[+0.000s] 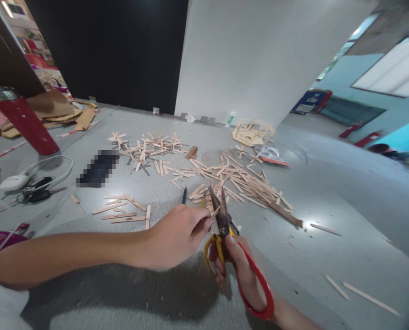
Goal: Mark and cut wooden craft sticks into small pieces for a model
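My left hand pinches a short wooden craft stick, whose end sticks out past the fingertips towards the scissors' blades. The scissors have one yellow and one red handle loop, and their dark blades stand apart, pointing away from me. My right hand grips them with fingers through the handles. Just beyond the blades spreads a large pile of craft sticks. Partly hidden by the hands and scissors, a yellow and black tool lies on the table.
Left on the grey table are cut sticks, keys, a white cable, a pixelated dark object and a red flask. A stick-built frame and a plastic packet lie behind the pile.
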The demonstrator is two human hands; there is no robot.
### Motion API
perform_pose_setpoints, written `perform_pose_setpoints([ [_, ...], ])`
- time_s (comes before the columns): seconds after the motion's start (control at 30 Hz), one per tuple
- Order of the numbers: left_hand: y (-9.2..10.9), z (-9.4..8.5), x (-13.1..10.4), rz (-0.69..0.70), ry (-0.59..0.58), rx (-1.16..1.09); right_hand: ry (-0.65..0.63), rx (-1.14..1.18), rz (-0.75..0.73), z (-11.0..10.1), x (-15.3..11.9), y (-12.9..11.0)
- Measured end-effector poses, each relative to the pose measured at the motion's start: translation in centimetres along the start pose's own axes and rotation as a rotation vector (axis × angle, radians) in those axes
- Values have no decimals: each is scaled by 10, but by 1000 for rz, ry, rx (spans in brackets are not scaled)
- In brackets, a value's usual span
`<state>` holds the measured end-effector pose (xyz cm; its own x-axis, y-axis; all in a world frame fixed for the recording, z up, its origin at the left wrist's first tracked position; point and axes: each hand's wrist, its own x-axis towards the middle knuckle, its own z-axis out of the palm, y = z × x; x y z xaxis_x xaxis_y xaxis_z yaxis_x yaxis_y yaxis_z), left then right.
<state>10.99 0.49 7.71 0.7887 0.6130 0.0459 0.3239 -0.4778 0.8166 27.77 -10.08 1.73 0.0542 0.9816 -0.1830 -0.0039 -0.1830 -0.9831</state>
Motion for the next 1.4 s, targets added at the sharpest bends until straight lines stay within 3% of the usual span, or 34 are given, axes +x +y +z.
perform_pose_setpoints([
  [0.2, 2, -10, 2, 42, 16, 84, 46, 100, 114, 0, 1, -3],
  [0.33, -1, -20, 7, -13, -23, 277, 76, 89, 179, 1, 4, -9],
  [0.5, -29, -29, 14, 57, -40, 587, 197, 159, 211, -7, 19, -8],
  [0.6, -44, -33, 19, 27, -74, 722, 249, 245, 273, -12, 28, -3],
  [0.77, -54, -39, 27, -18, -170, 725, 188, 270, 272, -15, 33, 4],
  [1.0, -64, -33, 34, 9, -185, 730, 196, 249, 295, -18, 35, 4],
  [1.17, -79, -19, 36, 262, -245, 765, 231, 303, 274, -21, 40, 1],
  [1.27, -91, -13, 37, 258, -322, 787, 242, 304, 269, -21, 41, -1],
  [1.33, -95, -12, 38, 240, -283, 755, 237, 304, 258, -21, 40, -2],
  [1.4, -94, -12, 40, 216, -173, 684, 232, 311, 249, -21, 40, -2],
])
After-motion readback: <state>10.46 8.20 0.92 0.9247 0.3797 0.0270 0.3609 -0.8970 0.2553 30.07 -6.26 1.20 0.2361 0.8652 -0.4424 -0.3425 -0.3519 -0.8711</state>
